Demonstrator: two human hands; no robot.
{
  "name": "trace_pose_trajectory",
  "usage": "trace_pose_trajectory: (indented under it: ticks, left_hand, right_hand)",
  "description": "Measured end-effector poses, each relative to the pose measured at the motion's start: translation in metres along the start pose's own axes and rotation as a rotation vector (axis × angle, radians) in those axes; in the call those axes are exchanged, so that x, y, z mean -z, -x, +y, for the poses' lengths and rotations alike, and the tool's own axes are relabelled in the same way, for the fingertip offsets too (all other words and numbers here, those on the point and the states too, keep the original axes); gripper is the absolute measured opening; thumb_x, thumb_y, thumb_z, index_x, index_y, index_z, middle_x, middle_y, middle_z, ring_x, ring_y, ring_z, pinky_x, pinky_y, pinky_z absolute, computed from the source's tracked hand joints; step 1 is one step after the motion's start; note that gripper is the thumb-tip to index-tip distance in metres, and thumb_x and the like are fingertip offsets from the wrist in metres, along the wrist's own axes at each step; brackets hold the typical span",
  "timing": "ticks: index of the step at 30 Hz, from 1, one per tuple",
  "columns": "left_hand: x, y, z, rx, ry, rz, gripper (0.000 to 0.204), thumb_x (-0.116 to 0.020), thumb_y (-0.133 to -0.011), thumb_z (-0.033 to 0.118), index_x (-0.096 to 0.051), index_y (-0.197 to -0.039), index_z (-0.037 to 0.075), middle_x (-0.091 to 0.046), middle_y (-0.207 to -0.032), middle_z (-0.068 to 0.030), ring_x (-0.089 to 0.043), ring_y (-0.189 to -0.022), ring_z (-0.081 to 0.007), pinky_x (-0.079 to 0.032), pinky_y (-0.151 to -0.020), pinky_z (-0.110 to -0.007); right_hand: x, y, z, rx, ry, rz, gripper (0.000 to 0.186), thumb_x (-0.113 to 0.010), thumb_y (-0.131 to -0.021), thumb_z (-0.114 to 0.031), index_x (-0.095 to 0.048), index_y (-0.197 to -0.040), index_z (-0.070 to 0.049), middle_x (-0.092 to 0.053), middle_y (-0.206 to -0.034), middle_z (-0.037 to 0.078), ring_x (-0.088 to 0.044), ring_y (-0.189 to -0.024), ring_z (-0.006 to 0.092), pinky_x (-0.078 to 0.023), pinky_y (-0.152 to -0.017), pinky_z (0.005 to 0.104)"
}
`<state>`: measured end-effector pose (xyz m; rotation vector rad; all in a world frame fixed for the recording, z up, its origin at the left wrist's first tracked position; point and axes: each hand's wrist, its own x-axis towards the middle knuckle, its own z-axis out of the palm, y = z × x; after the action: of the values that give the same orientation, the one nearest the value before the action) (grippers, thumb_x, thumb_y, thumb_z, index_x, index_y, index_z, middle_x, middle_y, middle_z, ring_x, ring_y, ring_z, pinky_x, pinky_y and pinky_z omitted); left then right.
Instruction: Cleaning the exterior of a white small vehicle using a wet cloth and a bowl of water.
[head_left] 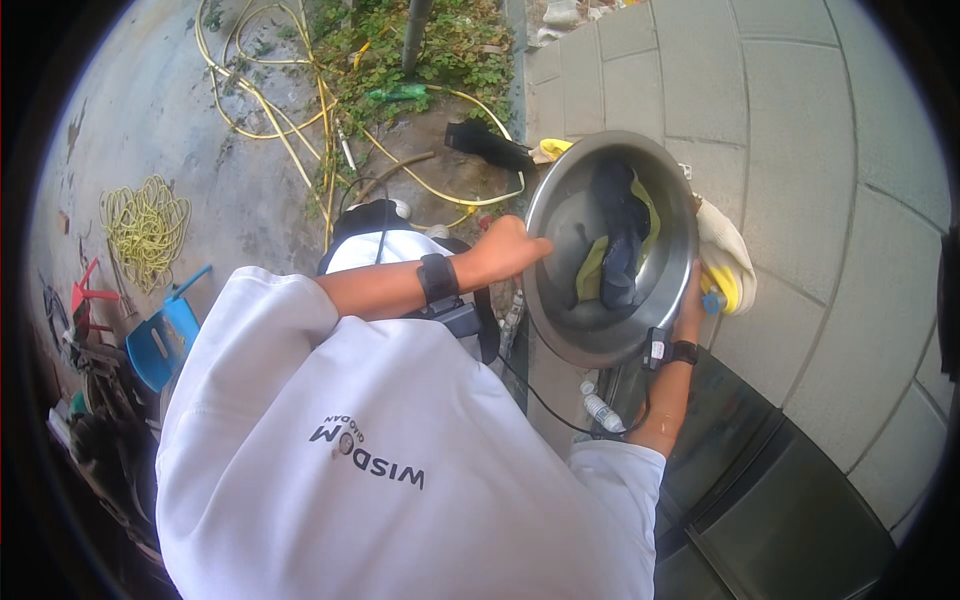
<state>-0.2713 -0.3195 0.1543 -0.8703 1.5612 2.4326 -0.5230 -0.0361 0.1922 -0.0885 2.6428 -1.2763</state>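
Observation:
A round steel basin (565,225) is held tilted in front of my chest. Inside it lie a dark navy cloth (615,235) and a yellow-green cloth (592,272). My left hand (512,246), with a black band on the wrist, grips the basin's left rim. At the lower right rim, my right hand (690,304) holds the basin, its wrist carrying a small black device with a cable. My white shirt fills the lower middle of the view.
A cream cloth with a yellow object (727,255) lies just right of the basin. A plastic bottle (603,411) lies below it beside a dark metal unit (770,480). Yellow hose (270,110), a rope coil (146,225) and a blue plastic seat (163,342) are at the left.

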Motion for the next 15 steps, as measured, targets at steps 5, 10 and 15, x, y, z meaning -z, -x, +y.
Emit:
trace_pose_trajectory:
  ticks: [5, 10, 15]
  left_hand:
    - [-0.008, 0.014, 0.004, 0.019, 0.060, 0.116, 0.035, -0.058, -0.074, 0.022, -0.059, -0.065, -0.012, -0.056, -0.052, -0.0119, -0.053, -0.042, -0.0168, -0.043, -0.042, -0.028]
    - [-0.008, 0.019, -0.009, 0.011, 0.021, 0.210, 0.034, -0.058, -0.073, 0.021, -0.059, -0.066, -0.012, -0.054, -0.051, -0.0125, -0.053, -0.041, -0.0177, -0.041, -0.037, -0.030]
    - [-0.024, 0.039, -0.028, -0.018, 0.024, 0.286, 0.034, -0.058, -0.072, 0.022, -0.060, -0.067, -0.012, -0.056, -0.053, -0.0134, -0.054, -0.042, -0.0187, -0.042, -0.038, -0.031]
  right_hand:
    - [-0.008, 0.019, -0.029, -0.076, 0.032, -0.059, 0.046, -0.052, -0.091, -0.037, -0.053, -0.116, 0.002, -0.059, -0.107, 0.008, -0.056, -0.095, 0.0160, -0.043, -0.085, 0.0281]
    - [-0.007, 0.020, -0.027, 0.093, 0.171, -0.036, 0.041, -0.053, -0.090, -0.035, -0.056, -0.109, 0.001, -0.060, -0.103, 0.008, -0.057, -0.094, 0.0168, -0.043, -0.085, 0.0305]
    - [0.009, 0.010, 0.012, 0.329, 0.247, 0.000, 0.037, -0.053, -0.090, -0.031, -0.057, -0.106, 0.002, -0.061, -0.104, 0.009, -0.057, -0.094, 0.0183, -0.043, -0.085, 0.0316]
